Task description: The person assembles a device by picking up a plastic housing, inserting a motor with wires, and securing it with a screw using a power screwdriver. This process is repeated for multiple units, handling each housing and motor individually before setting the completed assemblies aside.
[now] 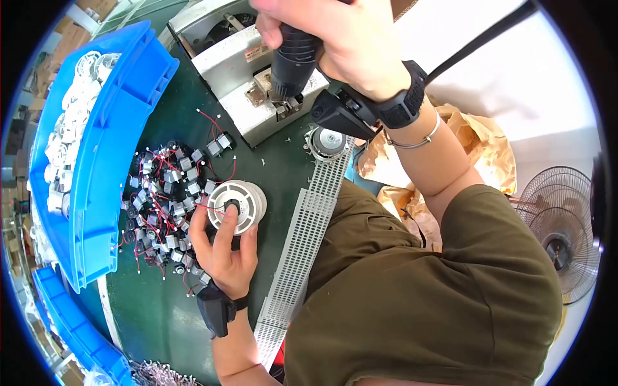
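Note:
High in the view, my right hand (341, 38) is wrapped round a black electric screwdriver (294, 64). Its lower end comes down at the small metal block (288, 106) on the front of a pale metal box-shaped machine, like a screw feeder (241, 67); the tip itself is hard to make out. My left hand (225, 254) grips a white round plastic housing (257, 199) at its rim above the green table. The index finger presses on a small black part (232, 206) at the housing's middle, where a red wire runs out.
Left of my left hand lies a heap of small motors with red wires (167, 199). A blue bin (103, 167) of white plastic parts stands beyond it. A perforated metal strip (299, 251) runs along the table's near edge, with a round metal-and-white part (328, 143) at its end. A fan (557, 238) stands far right.

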### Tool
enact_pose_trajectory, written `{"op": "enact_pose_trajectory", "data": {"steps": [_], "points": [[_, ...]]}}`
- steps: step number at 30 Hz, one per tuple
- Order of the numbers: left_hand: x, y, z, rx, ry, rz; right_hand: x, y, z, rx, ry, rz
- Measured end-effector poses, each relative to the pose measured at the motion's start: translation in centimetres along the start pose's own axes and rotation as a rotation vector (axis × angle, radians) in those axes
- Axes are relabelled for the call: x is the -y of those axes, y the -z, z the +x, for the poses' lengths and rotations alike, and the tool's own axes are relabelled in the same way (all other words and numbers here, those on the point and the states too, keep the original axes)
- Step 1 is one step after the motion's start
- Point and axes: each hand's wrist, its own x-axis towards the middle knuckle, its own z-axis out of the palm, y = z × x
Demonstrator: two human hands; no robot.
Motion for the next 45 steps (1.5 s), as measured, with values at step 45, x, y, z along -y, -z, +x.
{"op": "enact_pose_trajectory", "data": {"steps": [45], "points": [[-0.4,0.2,1.8,-0.053,-0.128,0.151,1.6,-8.1,-2.6,0.358,-0.165,0.284]]}}
